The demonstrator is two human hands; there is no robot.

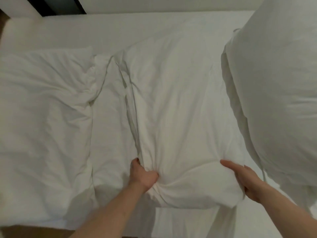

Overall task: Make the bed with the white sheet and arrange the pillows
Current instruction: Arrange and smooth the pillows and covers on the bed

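Bed (109,31) under the white sheet (106,103), reaching from the near edge to the far edge by the wall. Rumpled pillow (42,107) along the left edge, another pillow (283,86) along the right edge. Middle pillow (178,107) lying long axis near-to-far, stretching away from both grips toward the far edge. Left hand (143,176) at the near left corner, grip bunched tight on a fistful of case; right hand (247,181) at the near right corner, fingers spread and wrapped round it. Both hands equally near. Probably a push straight toward the far edge. No writing or labels anywhere
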